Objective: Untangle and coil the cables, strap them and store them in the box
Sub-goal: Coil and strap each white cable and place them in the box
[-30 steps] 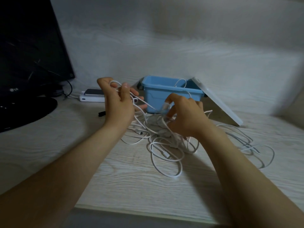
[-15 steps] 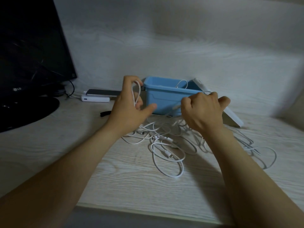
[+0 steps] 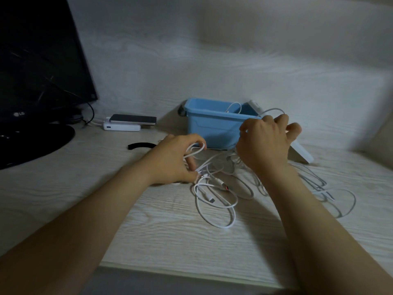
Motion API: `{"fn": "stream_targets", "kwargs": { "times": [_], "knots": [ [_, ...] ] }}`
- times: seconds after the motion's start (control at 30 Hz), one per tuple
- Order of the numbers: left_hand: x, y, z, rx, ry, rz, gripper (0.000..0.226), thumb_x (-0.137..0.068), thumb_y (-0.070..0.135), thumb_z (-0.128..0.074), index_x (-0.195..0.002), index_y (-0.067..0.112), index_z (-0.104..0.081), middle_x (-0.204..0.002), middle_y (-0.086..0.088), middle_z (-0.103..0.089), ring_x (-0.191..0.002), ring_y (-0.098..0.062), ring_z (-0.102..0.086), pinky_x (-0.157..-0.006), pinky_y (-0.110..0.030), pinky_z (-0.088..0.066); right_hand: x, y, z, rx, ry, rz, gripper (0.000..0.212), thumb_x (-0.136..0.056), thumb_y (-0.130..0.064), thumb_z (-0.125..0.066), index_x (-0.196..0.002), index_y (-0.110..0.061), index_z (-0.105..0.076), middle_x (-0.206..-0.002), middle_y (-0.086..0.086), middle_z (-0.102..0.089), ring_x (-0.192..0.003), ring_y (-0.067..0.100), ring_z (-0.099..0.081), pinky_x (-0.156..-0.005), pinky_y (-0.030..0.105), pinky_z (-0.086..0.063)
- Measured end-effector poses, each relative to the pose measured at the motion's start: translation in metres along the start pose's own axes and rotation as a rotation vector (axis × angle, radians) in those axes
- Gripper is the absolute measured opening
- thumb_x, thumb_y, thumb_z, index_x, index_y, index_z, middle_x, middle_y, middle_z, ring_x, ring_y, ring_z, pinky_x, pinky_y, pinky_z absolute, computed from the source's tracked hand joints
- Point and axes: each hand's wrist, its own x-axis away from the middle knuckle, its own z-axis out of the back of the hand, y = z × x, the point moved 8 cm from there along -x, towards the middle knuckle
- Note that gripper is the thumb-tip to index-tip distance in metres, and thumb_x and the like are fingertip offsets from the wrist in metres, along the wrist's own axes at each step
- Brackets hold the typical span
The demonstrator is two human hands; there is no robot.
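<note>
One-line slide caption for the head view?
The left hand and right hand each grip a strand of the tangled white cables on the desk, in front of the open blue box.

White cables (image 3: 210, 199), light-blue box (image 3: 212, 128) (white lid (image 3: 302, 153)), black strap (image 3: 140, 145), pale wood-grain desk (image 3: 170, 231), black monitor (image 3: 38, 60)

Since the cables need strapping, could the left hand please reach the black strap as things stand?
Probably yes: the black strap lies uncovered beside the left hand, nothing between them, though that hand grips a cable loop.
</note>
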Motion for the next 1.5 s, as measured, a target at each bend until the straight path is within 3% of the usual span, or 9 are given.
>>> {"fn": "stream_targets", "kwargs": {
  "times": [0.17,0.37,0.53,0.7,0.9,1.13,1.2,1.3,1.5],
  "knots": [
    [-0.002,0.0,0.015,0.039,0.161,-0.005,0.034,-0.072,0.026,-0.07,-0.103,0.037,-0.066,-0.082,0.013,-0.072,-0.079,-0.011,-0.069,-0.077,-0.044,-0.059,-0.005,0.018,0.001,0.02,0.093,-0.098,0.015,-0.096,-0.015,-0.057,-0.09,-0.015,-0.07,-0.084,0.011,-0.056,-0.104,0.04,-0.046,-0.09,0.048,-0.017],
    [-0.003,-0.006,0.024,-0.065,0.283,0.095,0.018,-0.081,0.046,-0.058,-0.09,0.036,-0.068,-0.081,0.015,-0.07,-0.079,-0.011,-0.066,-0.074,-0.043,-0.057,-0.002,0.012,-0.004,0.084,-0.009,-0.086,0.022,-0.077,0.002,-0.058,-0.087,-0.015,-0.067,-0.088,0.008,-0.056,-0.107,0.037,-0.042,-0.102,0.05,-0.021],
    [-0.004,-0.004,0.024,-0.015,0.355,0.038,0.031,-0.093,0.05,-0.064,-0.08,0.023,-0.058,-0.068,0.004,-0.06,-0.065,-0.017,-0.058,-0.062,-0.039,-0.048,-0.002,-0.012,0.001,-0.043,0.02,0.167,0.057,-0.07,0.012,-0.069,-0.115,-0.021,-0.077,-0.122,0.011,-0.061,-0.122,0.041,-0.044,-0.099,0.049,-0.025],
    [-0.009,-0.014,0.018,0.105,0.366,0.116,0.037,-0.098,0.048,-0.054,-0.078,0.018,-0.063,-0.061,0.013,-0.058,-0.066,-0.018,-0.051,-0.065,-0.036,-0.037,0.009,-0.052,0.001,-0.354,-0.137,0.48,0.062,-0.071,0.001,-0.056,-0.129,-0.014,-0.072,-0.115,0.013,-0.077,-0.111,0.04,-0.069,-0.092,0.053,-0.054],
    [-0.012,-0.007,0.02,0.548,0.402,0.159,0.023,-0.088,0.028,-0.058,-0.07,0.014,-0.06,-0.07,-0.01,-0.056,-0.07,-0.019,-0.053,-0.068,-0.04,-0.04,0.019,-0.051,0.005,-0.39,-0.085,0.422,0.043,-0.089,-0.059,-0.045,-0.112,-0.032,-0.069,-0.085,-0.011,-0.071,-0.092,0.017,-0.062,-0.092,0.046,-0.041],
    [-0.048,0.022,0.023,1.546,0.237,0.279,0.033,-0.098,0.022,-0.04,-0.065,0.02,-0.035,-0.104,-0.015,-0.078,-0.105,-0.026,-0.076,-0.105,-0.042,-0.047,0.01,-0.035,-0.004,-0.227,0.029,0.24,0.013,-0.079,-0.035,-0.065,-0.075,-0.023,-0.068,-0.067,-0.001,-0.062,-0.09,0.031,-0.059,-0.088,0.047,-0.033],
    [-0.06,0.03,0.024,1.678,0.244,0.269,0.032,-0.098,0.016,-0.048,-0.067,0.016,-0.044,-0.087,-0.014,-0.074,-0.086,-0.027,-0.076,-0.097,-0.045,-0.057,0.009,-0.029,-0.001,-0.178,0.047,0.198,0.018,-0.071,-0.04,-0.068,-0.079,-0.025,-0.073,-0.074,-0.003,-0.068,-0.099,0.032,-0.057,-0.091,0.047,-0.027],
    [-0.071,0.013,0.034,1.379,0.488,0.192,0.028,-0.08,-0.001,-0.064,-0.066,0.016,-0.047,-0.065,-0.012,-0.046,-0.052,-0.019,-0.049,-0.055,-0.034,-0.051,0.008,-0.021,0.001,-0.099,0.02,0.16,0.031,-0.068,-0.05,-0.066,-0.086,-0.027,-0.075,-0.084,-0.002,-0.068,-0.108,0.036,-0.051,-0.093,0.048,-0.023],
    [-0.049,0.036,0.052,0.152,0.712,-0.173,0.048,-0.074,-0.008,-0.055,-0.114,0.017,-0.062,-0.095,-0.004,-0.063,-0.081,-0.014,-0.06,-0.072,-0.019,-0.048,0.006,-0.023,-0.003,-0.083,-0.042,0.175,0.044,-0.06,-0.045,-0.073,-0.102,-0.031,-0.067,-0.093,-0.006,-0.064,-0.112,0.036,-0.047,-0.093,0.048,-0.022]
  ]
}}
